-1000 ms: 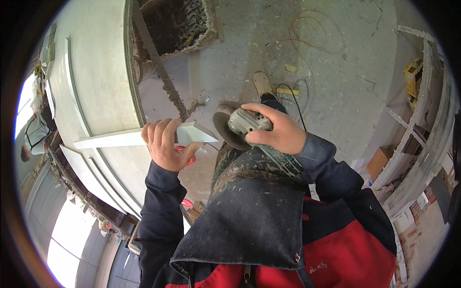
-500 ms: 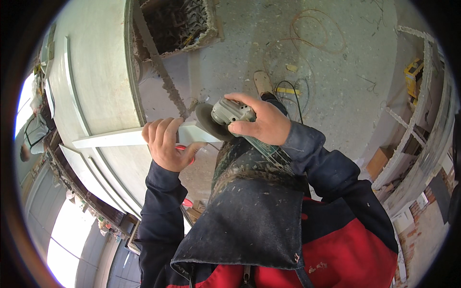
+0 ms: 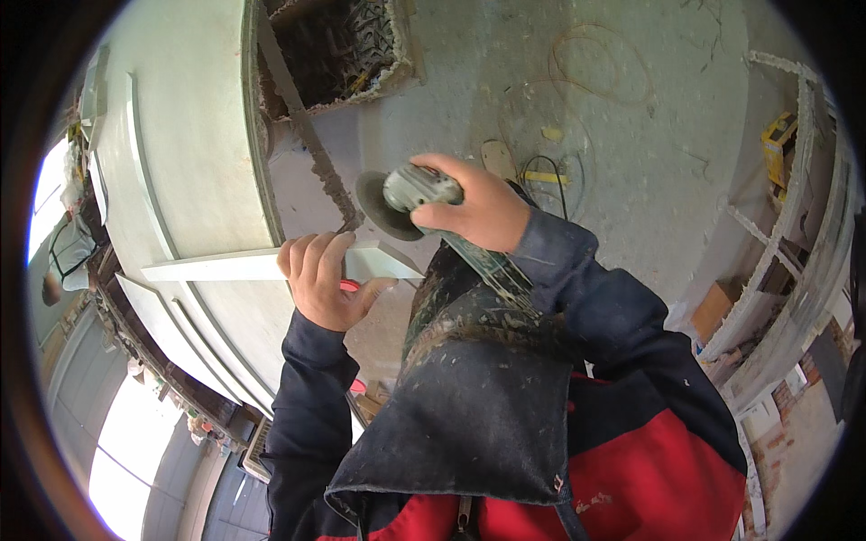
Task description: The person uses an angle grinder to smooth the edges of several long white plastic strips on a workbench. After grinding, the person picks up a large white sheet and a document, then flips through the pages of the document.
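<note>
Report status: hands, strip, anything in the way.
Left hand gripping strip, angled end jutting past it. Right hand holding grinder. Disc near that end, contact unclear. Left hand close to disc.

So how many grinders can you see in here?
1: the grinder is in the right hand, its disc close to the end of the pale strip that the left hand grips. Others could be hidden from this view.

Right hand [image 3: 474, 206] moved grinder [image 3: 422, 187] leftward, farther from body, nearer table's [image 3: 194, 135] right edge; disc [image 3: 372, 206] reached strip's [image 3: 216, 264] far edge.
</note>
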A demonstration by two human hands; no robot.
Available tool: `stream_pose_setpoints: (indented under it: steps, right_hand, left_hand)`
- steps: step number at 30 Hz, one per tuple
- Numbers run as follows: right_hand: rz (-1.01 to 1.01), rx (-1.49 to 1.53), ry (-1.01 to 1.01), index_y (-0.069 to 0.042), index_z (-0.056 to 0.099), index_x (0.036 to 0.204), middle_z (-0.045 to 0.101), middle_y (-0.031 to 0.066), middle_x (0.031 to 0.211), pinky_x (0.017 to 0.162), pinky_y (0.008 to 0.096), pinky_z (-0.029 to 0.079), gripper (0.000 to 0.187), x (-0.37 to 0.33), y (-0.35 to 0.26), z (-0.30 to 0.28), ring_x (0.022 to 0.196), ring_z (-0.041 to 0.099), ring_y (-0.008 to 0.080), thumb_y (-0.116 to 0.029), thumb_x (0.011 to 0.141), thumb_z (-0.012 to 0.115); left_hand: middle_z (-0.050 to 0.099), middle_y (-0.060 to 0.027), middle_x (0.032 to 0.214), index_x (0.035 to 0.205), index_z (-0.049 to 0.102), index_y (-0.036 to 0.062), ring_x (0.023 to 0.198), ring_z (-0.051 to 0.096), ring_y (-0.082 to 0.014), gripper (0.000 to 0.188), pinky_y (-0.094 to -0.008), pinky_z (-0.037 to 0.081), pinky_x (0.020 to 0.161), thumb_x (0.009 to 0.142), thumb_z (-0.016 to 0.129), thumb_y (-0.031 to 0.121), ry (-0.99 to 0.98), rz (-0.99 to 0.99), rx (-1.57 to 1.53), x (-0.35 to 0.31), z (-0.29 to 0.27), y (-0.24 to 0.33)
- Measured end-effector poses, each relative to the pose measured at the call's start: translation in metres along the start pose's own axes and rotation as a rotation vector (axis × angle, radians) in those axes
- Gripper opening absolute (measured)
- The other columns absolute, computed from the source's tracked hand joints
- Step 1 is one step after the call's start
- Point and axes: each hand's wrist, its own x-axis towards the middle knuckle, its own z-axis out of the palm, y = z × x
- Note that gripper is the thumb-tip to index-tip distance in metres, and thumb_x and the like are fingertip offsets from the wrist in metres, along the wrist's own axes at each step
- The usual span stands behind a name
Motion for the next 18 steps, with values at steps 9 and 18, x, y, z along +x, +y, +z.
stream_pose_setpoints:
  steps: [9, 18]
  right_hand:
    - [0.026, 0.075, -0.124, 0.001, 0.047, 0.149, 0.061, 0.016, 0.137, 0.109, 0.0368, 0.045, 0.083, -0.043, -0.006, -0.006, 0.128, 0.058, 0.0221, -0.049, 0.091, 0.077]
    - [-0.026, -0.099, -0.086, -0.002, 0.05, 0.147, 0.062, 0.021, 0.136, 0.106, 0.0402, 0.047, 0.076, -0.067, -0.005, -0.014, 0.125, 0.062, 0.0329, -0.043, 0.089, 0.076]
  left_hand:
    - [0.066, -0.0138, 0.105, 0.117, 0.067, 0.0026, 0.101, 0.059, -0.0355, 0.081, -0.0471, 0.04, 0.098, 0.07, 0.081, 0.068, 0.004, 0.009, 0.015, 0.004, -0.002, 0.003]
    - [0.066, -0.0136, 0.105, 0.118, 0.066, 0.0031, 0.101, 0.059, -0.0352, 0.081, -0.0464, 0.041, 0.097, 0.075, 0.077, 0.07, 0.017, 0.011, 0.03, 0.004, 0.0, 0.001]
